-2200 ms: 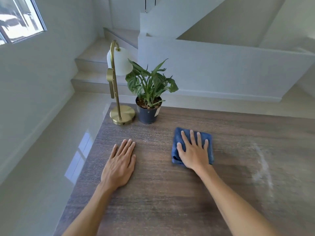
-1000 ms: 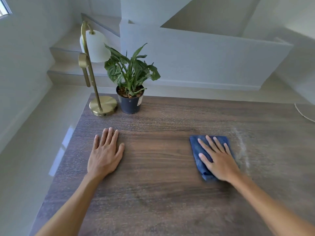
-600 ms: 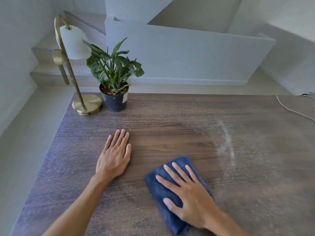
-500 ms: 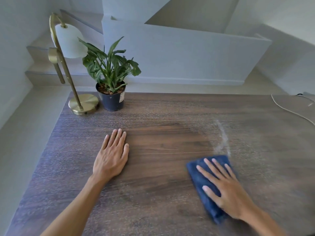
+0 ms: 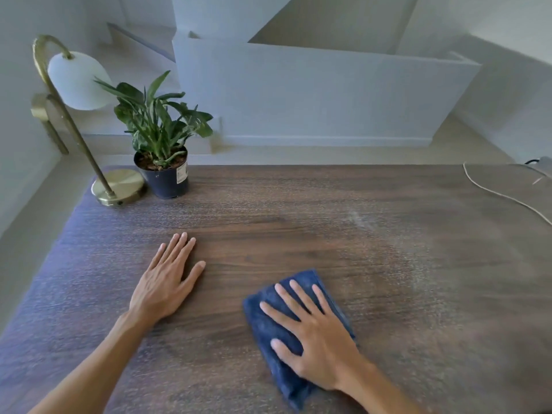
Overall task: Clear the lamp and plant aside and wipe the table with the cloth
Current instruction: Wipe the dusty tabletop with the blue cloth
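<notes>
A folded blue cloth [image 5: 265,324] lies on the dark wooden table [image 5: 298,222], front centre. My right hand [image 5: 313,333] presses flat on top of it with fingers spread. My left hand [image 5: 165,282] rests palm-down on the bare wood to the left, holding nothing. A brass lamp [image 5: 118,186] with a white shade and a green plant in a dark pot [image 5: 167,180] stand side by side at the far left corner. Pale dust covers the right half of the table.
A thin white cable [image 5: 504,197] runs across the far right corner of the table. Beyond the far edge are a light floor, a white low wall [image 5: 313,97] and stairs at the back left.
My right hand has slid the cloth from the right back toward the centre of the table, after sweeping right and left before. The left hand, lamp and plant have stayed put.
</notes>
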Demonstrator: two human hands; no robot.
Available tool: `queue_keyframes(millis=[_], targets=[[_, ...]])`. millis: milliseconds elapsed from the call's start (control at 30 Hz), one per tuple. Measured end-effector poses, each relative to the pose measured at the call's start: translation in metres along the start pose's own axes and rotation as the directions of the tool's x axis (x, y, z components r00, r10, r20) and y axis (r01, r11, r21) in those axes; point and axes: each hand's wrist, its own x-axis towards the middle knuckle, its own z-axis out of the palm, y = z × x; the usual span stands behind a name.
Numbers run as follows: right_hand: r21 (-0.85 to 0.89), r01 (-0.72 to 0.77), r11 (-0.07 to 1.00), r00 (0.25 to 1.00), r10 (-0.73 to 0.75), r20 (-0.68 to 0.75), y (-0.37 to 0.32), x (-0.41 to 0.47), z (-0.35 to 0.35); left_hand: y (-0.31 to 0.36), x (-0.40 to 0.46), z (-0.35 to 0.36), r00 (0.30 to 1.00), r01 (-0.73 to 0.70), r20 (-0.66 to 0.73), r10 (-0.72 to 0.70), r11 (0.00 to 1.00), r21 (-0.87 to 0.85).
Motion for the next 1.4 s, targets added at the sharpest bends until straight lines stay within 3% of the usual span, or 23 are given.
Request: queue_keyframes(millis=[67,133,233,300,433,533,600,667,733,833,900,1033,1200,1333,1400], targets=[[-0.063,0.001,0.998,1.000,-0.001,0.003,0.047,-0.054,-0.007,0.002,0.001,0.000,1.000,0.014,-0.002,-0.014,1.000,0.007],[-0.125,-0.203,0.971,0.979,0.205,0.005,0.113,-0.075,-0.022,0.007,0.001,0.001,0.999,0.045,-0.011,-0.045,0.999,-0.005],[-0.069,-0.543,0.837,0.838,0.545,0.022,0.193,-0.027,-0.044,0.025,0.000,0.005,0.997,0.065,-0.030,-0.065,0.998,-0.022],[-0.036,-0.603,0.797,0.798,0.603,-0.006,0.206,0.034,-0.047,0.037,0.004,0.009,0.999,0.031,-0.031,-0.032,0.999,-0.019],[-0.021,-0.356,0.934,0.934,0.355,-0.046,0.134,0.106,-0.023,0.059,0.021,0.022,0.999,0.023,-0.044,-0.023,1.000,0.008],[0.016,-0.086,0.996,0.995,0.086,-0.042,0.074,0.044,-0.010,0.072,0.030,0.028,0.998,0.050,-0.048,-0.050,0.999,0.015],[-0.010,-0.004,1.000,1.000,0.004,-0.027,0.073,-0.022,-0.010,0.073,0.032,0.029,0.997,0.057,-0.045,-0.056,0.998,0.024],[-0.041,-0.016,0.999,1.000,0.015,-0.024,0.110,-0.071,-0.015,0.074,0.032,0.028,0.998,0.060,-0.037,-0.060,0.998,0.019],[-0.102,-0.158,0.982,0.987,0.158,-0.008,0.164,-0.086,-0.026,0.076,0.028,0.026,0.998,0.064,-0.019,-0.063,0.998,0.003],[-0.069,-0.446,0.892,0.894,0.448,0.019,0.229,-0.033,-0.045,0.079,0.025,0.026,0.997,0.069,-0.020,-0.069,0.997,0.016],[-0.034,-0.529,0.848,0.848,0.529,0.008,0.243,0.032,-0.050,0.078,0.026,0.025,0.997,0.073,-0.014,-0.072,0.997,0.033],[-0.020,-0.373,0.927,0.928,0.374,0.005,0.189,0.127,-0.039,0.074,0.032,0.025,0.997,0.067,-0.029,-0.065,0.996,0.065],[0.006,-0.036,0.999,0.999,0.036,-0.012,0.103,0.054,-0.015,0.078,0.030,0.027,0.996,0.081,-0.039,-0.079,0.995,0.057],[-0.062,-0.009,0.998,1.000,0.009,0.006,0.133,-0.051,-0.022,0.080,0.029,0.022,0.996,0.075,-0.054,-0.073,0.996,0.037],[-0.101,-0.119,0.988,0.992,0.122,0.025,0.170,-0.062,-0.031,0.082,0.030,0.022,0.996,0.070,-0.066,-0.068,0.997,0.036]])
